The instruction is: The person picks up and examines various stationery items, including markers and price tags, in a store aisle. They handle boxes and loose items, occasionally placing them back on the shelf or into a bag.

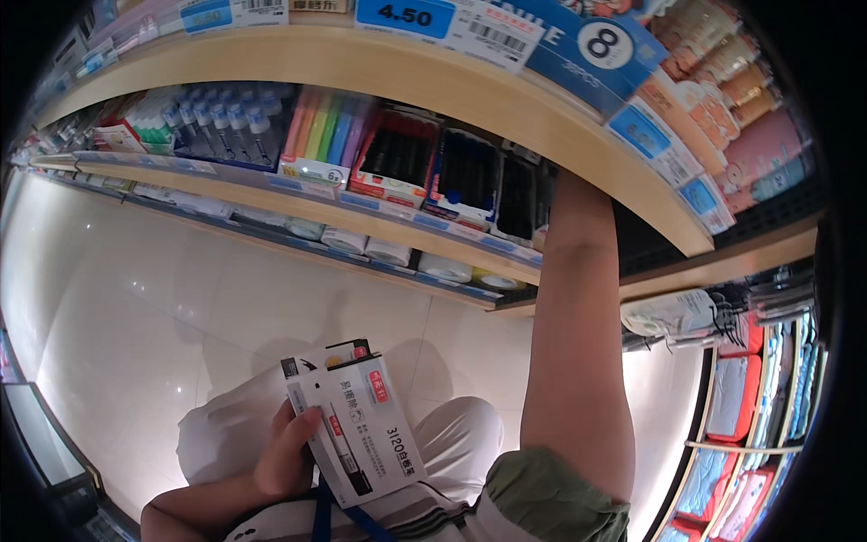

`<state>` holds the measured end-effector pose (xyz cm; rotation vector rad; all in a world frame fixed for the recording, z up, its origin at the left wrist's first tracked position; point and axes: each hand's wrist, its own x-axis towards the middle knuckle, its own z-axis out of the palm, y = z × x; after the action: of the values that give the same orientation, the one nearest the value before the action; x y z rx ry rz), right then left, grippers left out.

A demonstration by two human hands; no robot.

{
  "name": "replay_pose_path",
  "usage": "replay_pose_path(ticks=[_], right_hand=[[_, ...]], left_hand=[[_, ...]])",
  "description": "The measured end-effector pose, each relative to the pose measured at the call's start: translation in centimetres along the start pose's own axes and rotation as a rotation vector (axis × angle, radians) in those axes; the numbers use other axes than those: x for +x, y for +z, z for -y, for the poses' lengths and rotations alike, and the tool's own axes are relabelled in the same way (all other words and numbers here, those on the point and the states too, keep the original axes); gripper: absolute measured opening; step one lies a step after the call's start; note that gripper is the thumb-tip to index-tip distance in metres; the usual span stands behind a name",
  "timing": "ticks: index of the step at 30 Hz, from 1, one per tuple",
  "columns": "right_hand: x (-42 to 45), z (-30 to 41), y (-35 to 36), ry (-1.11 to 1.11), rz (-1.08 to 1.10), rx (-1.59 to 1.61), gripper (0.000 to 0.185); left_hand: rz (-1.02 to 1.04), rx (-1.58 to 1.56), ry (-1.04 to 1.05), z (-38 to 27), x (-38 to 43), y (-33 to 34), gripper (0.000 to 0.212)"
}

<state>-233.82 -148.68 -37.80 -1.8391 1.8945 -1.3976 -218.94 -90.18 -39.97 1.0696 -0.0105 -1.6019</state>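
Observation:
My left hand (290, 444) grips a white cardboard box of whiteboard markers (359, 433), held above my lap with its printed face up. Behind its top edge the end of a second similar box (339, 353) sticks out. My right forearm reaches up and in under the upper shelf board (460, 74); the hand itself is hidden there, so what it touches cannot be seen. Nearest to that arm on the middle shelf stand an open box of black pens (516, 200), a box of blue-capped markers (464, 176) and a box of red-capped markers (396, 156).
Farther left are a pack of rainbow-coloured markers (325, 132) and several clear blue-capped bottles (223, 125). Rolls of tape (386, 251) lie on the bottom shelf. Price labels line the shelf edges. Folded bags (731, 400) fill a rack at right. Pale floor tiles (169, 284) lie below.

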Motion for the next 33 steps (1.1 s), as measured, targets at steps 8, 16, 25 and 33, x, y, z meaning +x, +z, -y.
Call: replay_pose_path(ticks=[8, 16, 25, 33], right_hand=[[0.1, -0.3, 0.8, -0.200, 0.025, -0.187, 0.033], [-3.0, -0.3, -2.5, -0.666, 0.001, -0.178, 0.035], [-10.9, 0.2, -4.1, -0.743, 0.272, -0.468, 0.053], [-11.9, 1.4, -5.1, -0.574, 0.341, -0.535, 0.069]], left_hand=[[-0.044, -0.034, 0.062, 0.3, -0.7, 0.7, 0.065], [-0.023, -0.001, 0.111, 1.3, -2.0, 2.6, 0.069], [0.021, -0.084, 0.043, 2.6, -3.5, 2.7, 0.060], [0.021, -0.014, 0.063, 3.7, -4.5, 1.9, 0.059]])
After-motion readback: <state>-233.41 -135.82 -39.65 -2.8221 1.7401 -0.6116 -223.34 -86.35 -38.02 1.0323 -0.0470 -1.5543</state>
